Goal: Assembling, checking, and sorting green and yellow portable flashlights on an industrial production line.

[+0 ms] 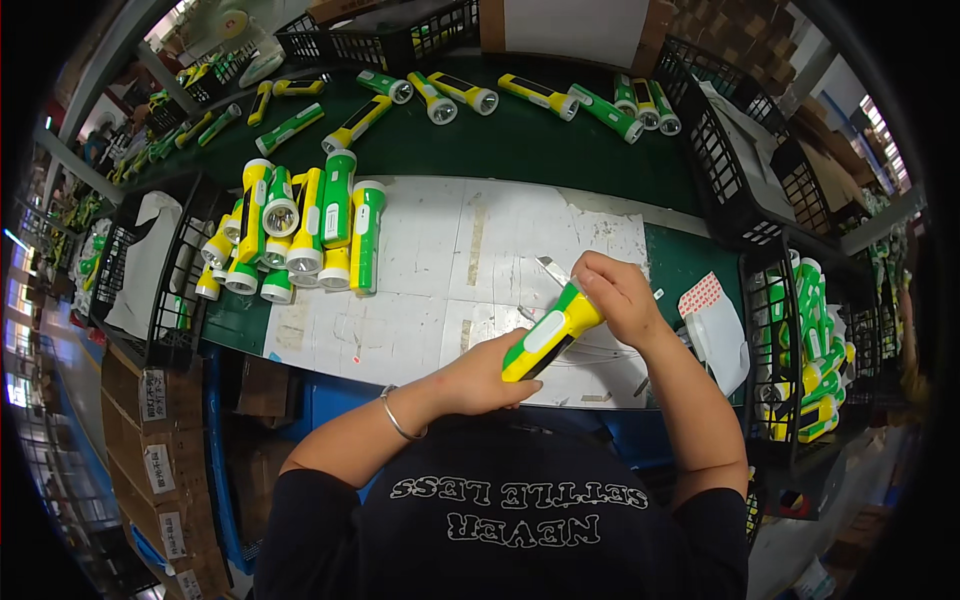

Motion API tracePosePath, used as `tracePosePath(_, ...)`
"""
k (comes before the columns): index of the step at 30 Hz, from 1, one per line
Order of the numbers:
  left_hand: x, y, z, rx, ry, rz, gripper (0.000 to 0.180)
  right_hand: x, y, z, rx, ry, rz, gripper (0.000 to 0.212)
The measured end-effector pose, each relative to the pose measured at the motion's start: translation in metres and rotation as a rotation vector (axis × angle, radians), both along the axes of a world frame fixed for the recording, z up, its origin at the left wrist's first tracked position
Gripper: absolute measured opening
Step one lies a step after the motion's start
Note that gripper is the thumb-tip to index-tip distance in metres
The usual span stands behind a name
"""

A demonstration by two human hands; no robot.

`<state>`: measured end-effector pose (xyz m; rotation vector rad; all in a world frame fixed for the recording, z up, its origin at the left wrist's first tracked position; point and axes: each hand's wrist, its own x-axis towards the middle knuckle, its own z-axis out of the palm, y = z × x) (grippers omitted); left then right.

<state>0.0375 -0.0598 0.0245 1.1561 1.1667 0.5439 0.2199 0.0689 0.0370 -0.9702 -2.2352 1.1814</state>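
Observation:
A green and yellow flashlight (552,333) is held at a slant above the white work surface (425,265). My left hand (487,372) is wrapped round its lower, handle end. The fingers of my right hand (618,298) are closed on its upper end, at the head. Just beyond that end shows a narrow metal blade (551,269). Its lower part is hidden behind the flashlight, so I cannot tell whether it lies on the surface or is held. A stack of green and yellow flashlights (308,222) rests to the left on the white surface.
More flashlights (437,98) lie in a loose row on the green table (420,150) at the back. Black crates stand at the left (178,270) and right (757,262), the right one filled with flashlights. A white sheet with red-patterned edge (716,335) lies beside my right forearm.

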Motion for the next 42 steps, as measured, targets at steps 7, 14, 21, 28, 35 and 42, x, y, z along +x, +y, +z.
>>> tracePosePath(7,-0.009,0.013,-0.023,-0.517,-1.197,-0.067,0.050,-0.002,-0.012,0.003,-0.120,0.340,0.122,0.025)
tracePosePath(14,-0.003,0.020,-0.040,-0.389,-1.018,0.359,0.037,0.011,-0.019,-0.033,-0.264,0.407,-0.188,0.037)
tracePosePath(21,0.008,0.030,-0.034,-0.338,-0.818,0.495,0.041,0.017,-0.071,-0.055,-0.486,0.342,-0.069,0.028)
tracePosePath(28,0.014,0.035,-0.033,-0.203,-0.828,0.523,0.035,0.008,-0.098,-0.059,-0.594,0.238,0.000,0.017)
tracePosePath(35,0.019,0.044,-0.038,0.017,-0.838,0.430,0.042,0.006,-0.098,-0.044,-0.580,0.313,-0.091,0.023)
tracePosePath(42,-0.014,-0.033,0.113,2.102,-0.031,1.045,0.048,0.154,-0.012,0.040,0.340,-0.058,-0.877,0.033)
